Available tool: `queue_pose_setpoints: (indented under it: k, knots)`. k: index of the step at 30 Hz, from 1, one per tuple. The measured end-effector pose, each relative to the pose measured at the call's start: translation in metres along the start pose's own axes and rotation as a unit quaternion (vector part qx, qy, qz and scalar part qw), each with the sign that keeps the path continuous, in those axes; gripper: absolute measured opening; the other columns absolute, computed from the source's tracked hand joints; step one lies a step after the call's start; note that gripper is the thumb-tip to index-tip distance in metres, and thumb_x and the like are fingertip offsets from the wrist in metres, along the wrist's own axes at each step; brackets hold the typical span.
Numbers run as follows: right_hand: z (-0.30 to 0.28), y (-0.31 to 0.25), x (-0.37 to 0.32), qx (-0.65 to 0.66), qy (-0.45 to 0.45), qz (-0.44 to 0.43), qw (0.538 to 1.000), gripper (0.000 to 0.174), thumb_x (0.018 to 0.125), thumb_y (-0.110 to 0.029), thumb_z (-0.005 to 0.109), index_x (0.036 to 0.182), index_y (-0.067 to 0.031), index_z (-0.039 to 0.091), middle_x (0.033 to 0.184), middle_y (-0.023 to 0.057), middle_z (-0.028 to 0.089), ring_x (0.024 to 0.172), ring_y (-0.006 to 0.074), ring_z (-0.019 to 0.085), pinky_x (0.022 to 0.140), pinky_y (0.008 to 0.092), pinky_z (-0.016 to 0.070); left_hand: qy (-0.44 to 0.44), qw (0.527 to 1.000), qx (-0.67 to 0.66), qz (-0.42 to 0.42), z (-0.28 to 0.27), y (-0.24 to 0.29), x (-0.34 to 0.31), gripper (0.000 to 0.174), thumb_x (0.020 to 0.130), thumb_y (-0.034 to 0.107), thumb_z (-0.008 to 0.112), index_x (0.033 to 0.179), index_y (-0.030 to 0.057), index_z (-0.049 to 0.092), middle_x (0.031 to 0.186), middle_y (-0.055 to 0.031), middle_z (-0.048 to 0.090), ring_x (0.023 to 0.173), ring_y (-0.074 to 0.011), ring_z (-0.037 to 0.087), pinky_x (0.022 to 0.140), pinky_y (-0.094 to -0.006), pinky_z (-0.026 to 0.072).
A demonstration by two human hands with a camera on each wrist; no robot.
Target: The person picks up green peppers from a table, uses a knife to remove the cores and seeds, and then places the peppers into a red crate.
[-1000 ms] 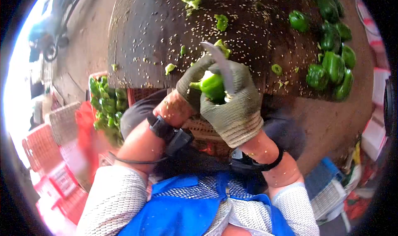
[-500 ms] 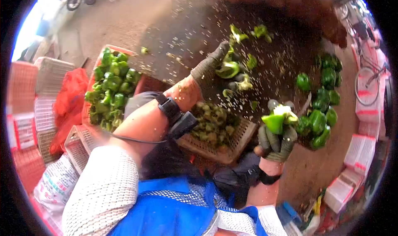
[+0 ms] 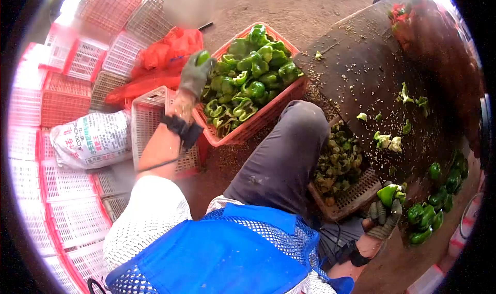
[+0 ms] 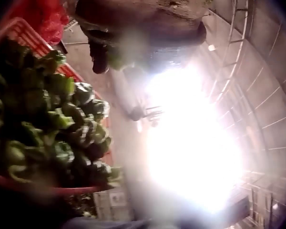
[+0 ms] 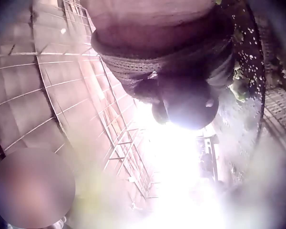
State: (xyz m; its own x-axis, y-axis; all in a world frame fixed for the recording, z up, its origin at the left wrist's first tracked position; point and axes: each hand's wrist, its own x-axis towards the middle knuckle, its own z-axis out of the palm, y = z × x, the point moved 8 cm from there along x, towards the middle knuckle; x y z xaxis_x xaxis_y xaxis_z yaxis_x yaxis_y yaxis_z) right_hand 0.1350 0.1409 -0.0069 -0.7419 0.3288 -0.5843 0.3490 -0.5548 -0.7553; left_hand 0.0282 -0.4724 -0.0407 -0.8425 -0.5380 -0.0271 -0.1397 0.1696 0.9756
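Observation:
My gloved left hand (image 3: 197, 76) reaches out beside the red crate (image 3: 248, 119), at its left rim. It holds a green pepper (image 3: 203, 58), which shows at the fingertips; in the left wrist view the glove and glare hide most of it. The crate is heaped with opened green peppers (image 3: 254, 66). Low at the right, my gloved right hand (image 3: 385, 221) has its fingers curled under a cut green pepper (image 3: 387, 195) with pale flesh showing. It is held near the edge of the dark tabletop (image 3: 356, 61).
Seeds and pepper scraps (image 3: 387, 142) litter the tabletop. Whole peppers (image 3: 424, 216) lie along its right side. Below its edge stands a crate of pepper cores (image 3: 338, 162). A white sack (image 3: 93, 139), a red net bag (image 3: 168, 51) and stacked crates (image 3: 67, 190) are at the left.
The left hand has swung left from over the tabletop to the red crate, carrying the pepper. The right hand has stayed by the table with its cut pepper. The head view has turned left.

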Motion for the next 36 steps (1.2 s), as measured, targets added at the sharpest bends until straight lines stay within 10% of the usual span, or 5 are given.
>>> queue_pose_setpoints:
  k: [6, 13, 18, 22, 36]
  knots:
    - [0.026, -0.005, -0.017, -0.056, 0.057, 0.003, 0.997, 0.044, 0.086, -0.027, 0.065, 0.126, -0.0131, 0.054, 0.074, -0.0006, 0.06, 0.037, 0.0062, 0.033, 0.035, 0.0207, 0.0294, 0.068, 0.885, 0.402, 0.225, 0.041, -0.087, -0.047, 0.057, 0.089, 0.027, 0.064, 0.136, 0.0022, 0.044, 0.133, -0.0258, 0.047, 0.123, -0.0385, 0.045, 0.104, -0.0432, 0.037]
    - [0.037, -0.028, -0.027, -0.055, -0.057, -0.1, 0.992, 0.051, 0.081, -0.029, 0.066, 0.127, -0.0107, 0.053, 0.08, 0.0063, 0.062, 0.035, 0.0084, 0.033, 0.033, 0.0225, 0.03, -0.175, 0.775, 0.603, -0.073, 0.054, -0.201, -0.005, 0.092, 0.086, 0.065, 0.049, 0.148, 0.0007, 0.026, 0.153, -0.0242, 0.024, 0.143, -0.0376, 0.021, 0.116, -0.0451, 0.0202]
    - [0.033, -0.011, -0.024, -0.071, -0.12, -0.072, 0.988, 0.055, 0.073, -0.016, 0.07, 0.123, -0.0062, 0.049, 0.101, 0.0137, 0.063, 0.059, 0.0199, 0.063, 0.042, 0.0256, 0.0497, -0.129, 0.939, 0.215, 0.233, 0.101, 0.036, -0.059, 0.036, 0.087, 0.022, 0.068, 0.117, 0.0019, 0.062, 0.115, -0.016, 0.064, 0.105, -0.0274, 0.061, 0.094, -0.0358, 0.0461]
    - [0.038, -0.018, -0.021, -0.118, -0.139, -0.113, 0.977, 0.052, 0.074, -0.005, 0.066, 0.124, -0.003, 0.049, 0.108, 0.0093, 0.065, 0.1, 0.0169, 0.063, 0.089, 0.0313, 0.0517, -0.419, 0.835, 0.036, 0.355, 0.223, 0.185, -0.184, 0.035, 0.079, 0.007, 0.073, 0.112, -0.0003, 0.065, 0.107, -0.0153, 0.066, 0.096, -0.0253, 0.063, 0.085, -0.0327, 0.0501]
    - [0.016, -0.028, 0.007, -0.292, -0.114, -0.225, 0.923, 0.087, 0.071, -0.007, 0.07, 0.148, -0.0163, 0.029, 0.103, 0.0037, 0.063, 0.092, 0.0148, 0.06, 0.083, 0.0282, 0.0484, -0.818, 0.566, 0.06, 0.082, 0.411, 0.124, -0.303, 0.063, 0.078, 0.005, 0.075, 0.135, 0.0046, 0.048, 0.117, -0.0074, 0.064, 0.107, -0.0174, 0.06, 0.088, -0.0302, 0.0506]
